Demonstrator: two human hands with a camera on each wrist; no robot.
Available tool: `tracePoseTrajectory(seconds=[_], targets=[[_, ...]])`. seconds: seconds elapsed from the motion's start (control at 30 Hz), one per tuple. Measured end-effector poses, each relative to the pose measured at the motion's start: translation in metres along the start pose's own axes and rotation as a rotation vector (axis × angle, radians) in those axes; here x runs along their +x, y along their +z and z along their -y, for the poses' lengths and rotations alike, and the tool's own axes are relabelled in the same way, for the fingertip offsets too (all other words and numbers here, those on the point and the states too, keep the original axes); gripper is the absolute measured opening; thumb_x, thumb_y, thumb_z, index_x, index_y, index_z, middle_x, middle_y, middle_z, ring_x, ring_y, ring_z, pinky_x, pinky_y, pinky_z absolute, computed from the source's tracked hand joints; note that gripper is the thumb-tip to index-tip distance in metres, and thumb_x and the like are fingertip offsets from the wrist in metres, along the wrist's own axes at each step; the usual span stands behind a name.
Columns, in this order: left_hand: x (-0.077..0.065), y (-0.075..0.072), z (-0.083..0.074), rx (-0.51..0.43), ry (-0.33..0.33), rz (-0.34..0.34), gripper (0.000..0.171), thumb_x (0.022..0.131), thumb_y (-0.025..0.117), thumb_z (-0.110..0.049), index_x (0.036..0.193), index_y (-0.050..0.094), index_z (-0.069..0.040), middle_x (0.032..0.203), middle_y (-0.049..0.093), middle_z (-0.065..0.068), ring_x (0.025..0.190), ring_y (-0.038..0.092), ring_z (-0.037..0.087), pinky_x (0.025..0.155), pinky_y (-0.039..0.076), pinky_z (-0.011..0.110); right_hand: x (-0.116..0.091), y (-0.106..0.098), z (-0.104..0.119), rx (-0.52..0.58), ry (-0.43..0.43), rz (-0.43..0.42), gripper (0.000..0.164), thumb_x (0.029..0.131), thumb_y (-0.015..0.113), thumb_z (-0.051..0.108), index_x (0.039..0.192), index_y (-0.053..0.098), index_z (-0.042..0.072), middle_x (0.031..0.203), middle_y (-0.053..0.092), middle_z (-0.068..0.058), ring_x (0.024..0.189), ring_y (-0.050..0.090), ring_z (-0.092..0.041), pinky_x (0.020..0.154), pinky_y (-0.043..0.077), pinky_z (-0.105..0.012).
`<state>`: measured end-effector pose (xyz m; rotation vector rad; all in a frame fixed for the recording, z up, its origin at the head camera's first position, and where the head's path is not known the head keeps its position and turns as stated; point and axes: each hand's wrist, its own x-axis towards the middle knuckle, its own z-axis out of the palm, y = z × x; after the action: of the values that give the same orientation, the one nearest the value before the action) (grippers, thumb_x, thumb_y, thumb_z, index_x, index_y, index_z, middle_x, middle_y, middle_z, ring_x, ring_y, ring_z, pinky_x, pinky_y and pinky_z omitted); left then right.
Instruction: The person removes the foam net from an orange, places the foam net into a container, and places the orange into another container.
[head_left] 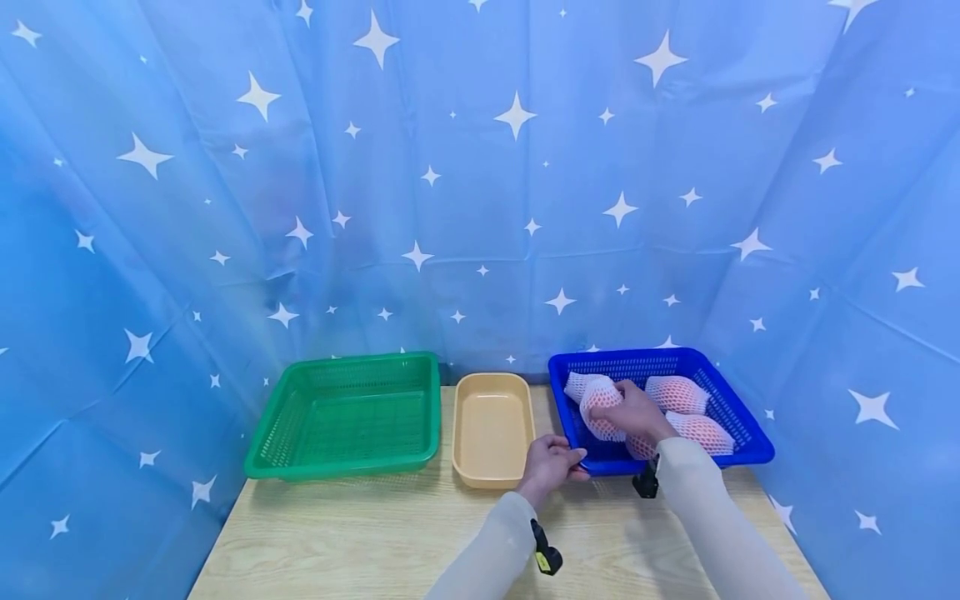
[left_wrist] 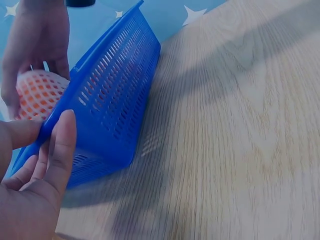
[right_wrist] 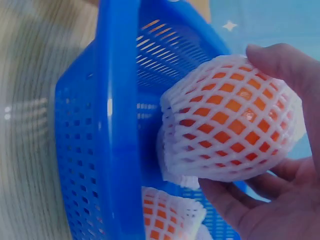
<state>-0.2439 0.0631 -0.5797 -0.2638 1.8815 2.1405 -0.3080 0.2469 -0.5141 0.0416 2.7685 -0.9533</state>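
Orange fruit (right_wrist: 234, 105), white mesh netting (head_left: 602, 408), blue basket (right_wrist: 119, 130), green basket (head_left: 345, 425), white-starred blue curtain (head_left: 465, 204)

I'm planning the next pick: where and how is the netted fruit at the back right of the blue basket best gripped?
Probably around its bulging middle, coming from above. The back-right fruit lies inside the blue basket, whose walls hinder a sideways approach, and the front-right fruit sits just in front, so a low reach from there looks awkward.

Head cam looks forward-down, farther off; both wrist cams close in, sharing blue basket (head_left: 750, 450).
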Motion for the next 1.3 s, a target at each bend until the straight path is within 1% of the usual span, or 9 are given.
tracePoseTrajectory(seconds=[0.1, 0.3, 0.47, 0.6, 0.7, 0.8, 0.93, 1.1, 1.3], targets=[[0.0, -0.003, 0.001, -0.004, 0.034, 0.02, 0.026, 0.094, 0.073, -0.006, 0.114, 0.059, 0.002, 0.089, 0.073, 0.018, 0.062, 0.071, 0.016, 0.072, 0.065, 0.043, -0.006, -0.004, 0.003, 0.016, -0.011, -0.023, 0.1, 0.086, 0.073, 0.056, 0.153, 0.031, -0.005, 0.143, 0.051, -0.034, 0.124, 0.056, -0.048, 0.101, 0.049, -0.065], [-0.004, -0.018, 0.0, 0.065, 0.045, 0.094, 0.035, 0.093, 0.075, -0.013, 0.122, 0.06, 0.0, 0.085, 0.072, 0.01, 0.065, 0.068, 0.016, 0.065, 0.064, 0.038, -0.018, -0.011, 0.011, 0.076, -0.014, -0.025, 0.107, 0.086, 0.072, 0.061, 0.159, 0.023, 0.0, 0.153, 0.044, -0.031, 0.134, 0.05, -0.048, 0.107, 0.045, -0.067], [-0.009, -0.04, 0.0, 0.125, 0.075, 0.137, 0.046, 0.091, 0.079, -0.026, 0.128, 0.06, -0.005, 0.099, 0.073, 0.01, 0.084, 0.074, 0.025, 0.073, 0.064, 0.041, -0.038, -0.013, 0.025, 0.11, -0.031, -0.015, 0.112, 0.088, 0.07, 0.064, 0.163, 0.014, 0.002, 0.162, 0.032, -0.03, 0.144, 0.038, -0.052, 0.113, 0.036, -0.071], [-0.017, -0.061, 0.003, 0.155, 0.096, 0.12, 0.049, 0.089, 0.081, -0.031, 0.128, 0.061, -0.011, 0.104, 0.072, 0.005, 0.089, 0.072, 0.02, 0.079, 0.063, 0.04, -0.055, -0.007, 0.036, 0.122, -0.064, -0.011, 0.114, 0.088, 0.069, 0.064, 0.163, 0.01, 0.002, 0.165, 0.026, -0.03, 0.147, 0.034, -0.052, 0.114, 0.036, -0.068], [-0.026, -0.077, 0.006, 0.156, 0.124, 0.129, 0.054, 0.088, 0.081, -0.028, 0.132, 0.059, -0.007, 0.111, 0.071, 0.008, 0.091, 0.071, 0.014, 0.085, 0.062, 0.043, -0.066, 0.002, 0.043, 0.139, -0.081, -0.011, 0.113, 0.087, 0.07, 0.064, 0.163, 0.013, 0.004, 0.164, 0.03, -0.029, 0.146, 0.037, -0.051, 0.113, 0.04, -0.066], [-0.037, -0.092, 0.008, 0.169, 0.162, 0.145, 0.059, 0.088, 0.081, -0.027, 0.137, 0.056, -0.004, 0.12, 0.069, 0.012, 0.097, 0.069, 0.013, 0.088, 0.061, 0.039, -0.076, 0.012, 0.049, 0.154, -0.097, -0.023, 0.11, 0.086, 0.072, 0.063, 0.162, 0.019, 0.004, 0.161, 0.037, -0.027, 0.144, 0.043, -0.048, 0.112, 0.042, -0.064], [-0.052, -0.111, 0.01, 0.21, 0.205, 0.167, 0.061, 0.088, 0.082, -0.025, 0.141, 0.055, -0.012, 0.131, 0.064, 0.016, 0.112, 0.066, 0.022, 0.09, 0.058, 0.033, -0.088, 0.027, 0.054, 0.201, -0.138, -0.053, 0.098, 0.085, 0.077, 0.057, 0.159, 0.031, 0.011, 0.15, 0.051, -0.022, 0.132, 0.055, -0.04, 0.106, 0.051, -0.057], [-0.07, -0.133, 0.013, 0.277, 0.243, 0.198, 0.073, 0.084, 0.085, -0.027, 0.147, 0.05, -0.022, 0.141, 0.057, 0.016, 0.131, 0.056, 0.038, 0.108, 0.051, 0.049, -0.102, 0.054, 0.057, 0.309, -0.219, -0.085, 0.084, 0.08, 0.086, 0.045, 0.15, 0.046, 0.023, 0.136, 0.063, -0.013, 0.118, 0.064, -0.029, 0.094, 0.058, -0.045], [-0.091, -0.148, 0.023, 0.407, 0.352, 0.228, 0.091, 0.079, 0.089, -0.028, 0.155, 0.04, -0.015, 0.146, 0.054, 0.019, 0.136, 0.049, 0.044, 0.108, 0.046, 0.06, -0.118, 0.097, 0.057, 0.381, -0.31, -0.087, 0.077, 0.074, 0.092, 0.034, 0.142, 0.055, 0.029, 0.129, 0.066, -0.007, 0.108, 0.065, -0.02, 0.085, 0.057, -0.031]])
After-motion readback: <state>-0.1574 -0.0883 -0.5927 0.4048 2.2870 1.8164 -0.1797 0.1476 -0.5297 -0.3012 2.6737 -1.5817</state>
